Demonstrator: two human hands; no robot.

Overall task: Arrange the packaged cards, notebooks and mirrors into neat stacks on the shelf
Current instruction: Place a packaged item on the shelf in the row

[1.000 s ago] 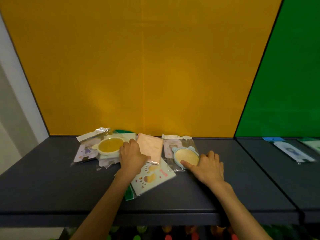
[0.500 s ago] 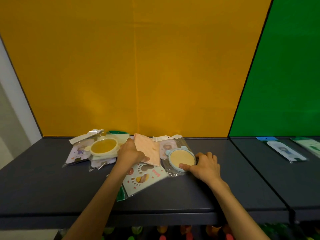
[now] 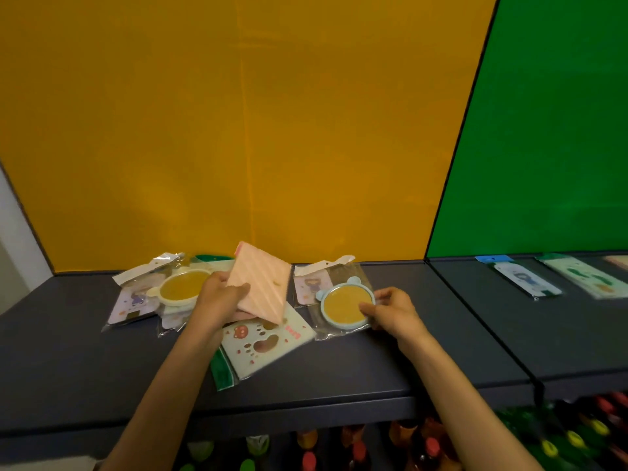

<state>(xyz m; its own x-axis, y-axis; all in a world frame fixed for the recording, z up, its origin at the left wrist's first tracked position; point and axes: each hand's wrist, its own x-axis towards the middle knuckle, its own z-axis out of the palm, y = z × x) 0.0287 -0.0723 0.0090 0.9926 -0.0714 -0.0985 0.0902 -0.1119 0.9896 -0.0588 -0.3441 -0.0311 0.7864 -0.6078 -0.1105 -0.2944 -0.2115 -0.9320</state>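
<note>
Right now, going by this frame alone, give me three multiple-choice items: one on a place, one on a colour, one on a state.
1. Where is the blue-rimmed mirror?
A. left of the pink notebook
B. right of it
C. on the neighbouring shelf

2. Back panel colour behind the pile?
A. yellow
B. green
C. white

3. How is the pink notebook?
A. flat
B. lifted and tilted
C. under the mirror

Key: 1 B, it lies by the right hand. 2 A, green starts further right. 3 B, the left hand grips its raised edge.
</note>
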